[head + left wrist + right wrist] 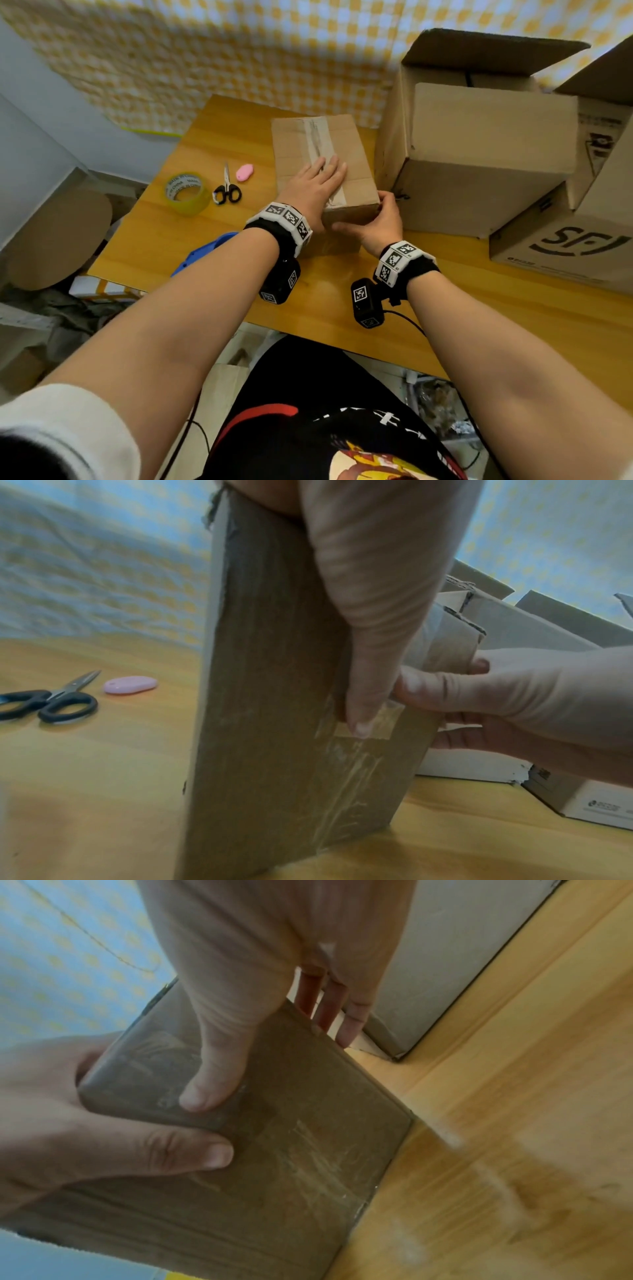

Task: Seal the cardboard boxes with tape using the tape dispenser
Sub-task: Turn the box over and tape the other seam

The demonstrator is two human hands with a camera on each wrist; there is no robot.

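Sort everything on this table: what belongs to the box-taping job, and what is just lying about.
Job:
- small box, taped along its top seam
- left hand flat on top
- right hand gripping its near corner
- blue tape dispenser
- larger open boxes
- yellow tape roll

Lying about:
- scissors
- pink oval object

Blue tape dispenser [205, 251] mostly hidden behind left forearm; shape unclear. Print on yellow tape roll [187, 192] too small to read. Large open box [479, 137] contents hidden by own flaps. Printed box [565, 246] cut off at right edge. Left hand [369, 593] cropped at top in left wrist view; right hand's fingertips [349, 1034] partly hidden behind small box [274, 1150].
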